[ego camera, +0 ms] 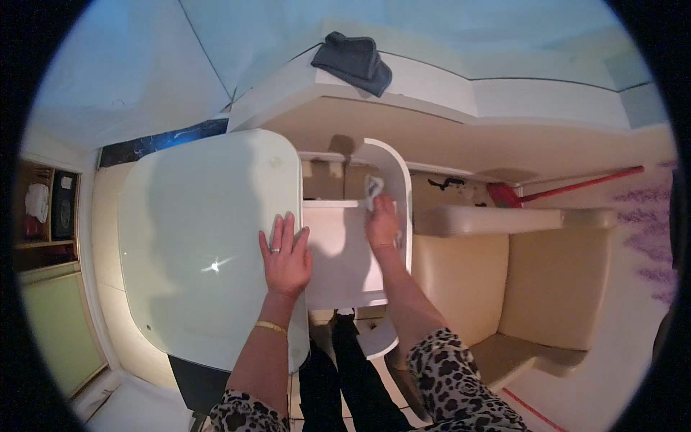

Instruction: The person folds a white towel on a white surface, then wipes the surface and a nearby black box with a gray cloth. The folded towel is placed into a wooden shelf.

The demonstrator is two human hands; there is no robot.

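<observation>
My left hand [289,264] rests palm down on the right edge of a pale glass tabletop [205,216], its fingers spread. In my right hand [384,224] is a crumpled whitish cloth [372,188], partly covered by the fingers. That hand is over a white shelf surface [337,232], close to the inner side of a curved white panel [400,167]. Whether the cloth touches the panel is hard to tell. The panel and shelf stand just right of the tabletop.
A folded dark grey cloth [353,62] lies on the white ledge [432,89] at the back. To the right is a beige padded seat [461,281]. Behind it are a red long-handled tool [505,194] and a dark object [447,183]. Shelving [38,248] stands far left.
</observation>
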